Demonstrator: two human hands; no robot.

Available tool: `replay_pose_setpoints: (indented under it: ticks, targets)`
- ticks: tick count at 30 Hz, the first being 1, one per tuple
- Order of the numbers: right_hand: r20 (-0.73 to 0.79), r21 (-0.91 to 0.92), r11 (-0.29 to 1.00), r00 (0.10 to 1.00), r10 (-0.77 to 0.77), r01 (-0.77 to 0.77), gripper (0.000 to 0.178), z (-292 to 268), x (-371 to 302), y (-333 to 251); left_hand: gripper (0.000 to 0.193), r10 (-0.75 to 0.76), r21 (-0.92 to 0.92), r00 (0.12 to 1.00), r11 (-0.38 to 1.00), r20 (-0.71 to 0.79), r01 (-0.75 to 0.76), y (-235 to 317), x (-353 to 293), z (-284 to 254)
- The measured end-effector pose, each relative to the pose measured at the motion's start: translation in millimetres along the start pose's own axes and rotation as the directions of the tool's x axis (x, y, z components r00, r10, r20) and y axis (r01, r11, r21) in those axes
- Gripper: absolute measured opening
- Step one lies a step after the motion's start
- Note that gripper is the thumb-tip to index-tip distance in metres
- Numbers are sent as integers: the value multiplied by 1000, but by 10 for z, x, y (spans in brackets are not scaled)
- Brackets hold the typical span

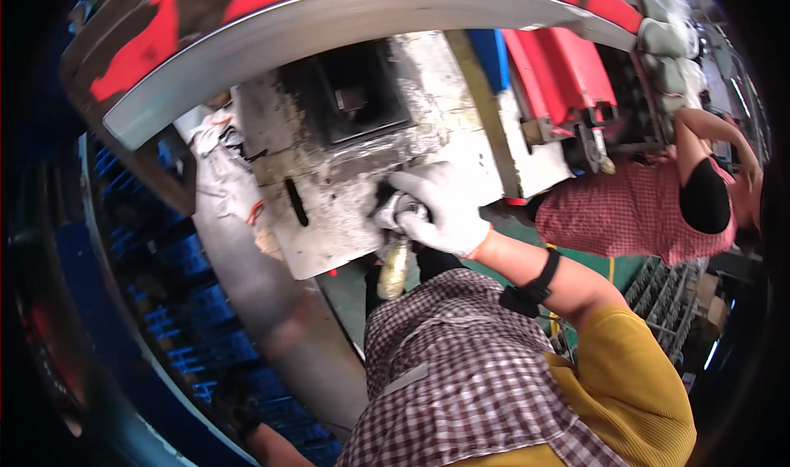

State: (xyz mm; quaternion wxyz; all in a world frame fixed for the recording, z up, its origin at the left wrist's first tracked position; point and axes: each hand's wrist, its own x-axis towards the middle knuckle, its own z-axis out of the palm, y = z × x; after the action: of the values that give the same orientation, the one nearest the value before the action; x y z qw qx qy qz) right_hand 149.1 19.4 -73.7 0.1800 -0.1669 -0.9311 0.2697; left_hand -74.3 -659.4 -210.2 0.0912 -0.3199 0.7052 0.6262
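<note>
My right hand (448, 208), in a white glove, is closed around a tool with a yellowish, wrapped-looking handle (393, 274). A grey rounded part (403, 212) shows at its fingers; the tool's exact kind is unclear. This hand is over the front edge of a worn, whitish machine table (329, 241). Behind it, a dark square block (366, 97) with a recess holds a small metallic piece (351, 98). My left forearm (276, 446) comes in at the lower left. My left hand (237, 405) is dark and blurred beside blue crates, its fingers not readable.
A red and grey curved machine beam (362, 14) spans the top. Left of the table lie a crumpled whitish cloth or glove (222, 171) and a grey metal chute (280, 302). Blue crates (197, 302) stand farther left. Another person (634, 208) in a checked apron is at the right.
</note>
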Motion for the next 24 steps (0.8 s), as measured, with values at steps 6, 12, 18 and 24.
replay_pose_setpoints:
  ticks: [6,12,18,24]
  targets:
    - [-70,28,1000,998,10,-8,48,12,-42,-58,69,-135,-121,991,984,-17,132,-295,-457,-145]
    - [-108,-32,997,991,-80,77,41,-100,61,-222,62,-136,-130,953,976,270,176,-29,-1324,713]
    - [358,723,676,914,-191,-142,96,-59,193,-1060,75,39,-202,396,903,918,378,989,-2542,2833]
    - [31,752,632,967,252,-188,86,-119,557,-541,72,325,-50,244,685,914,-727,1621,-2881,4074]
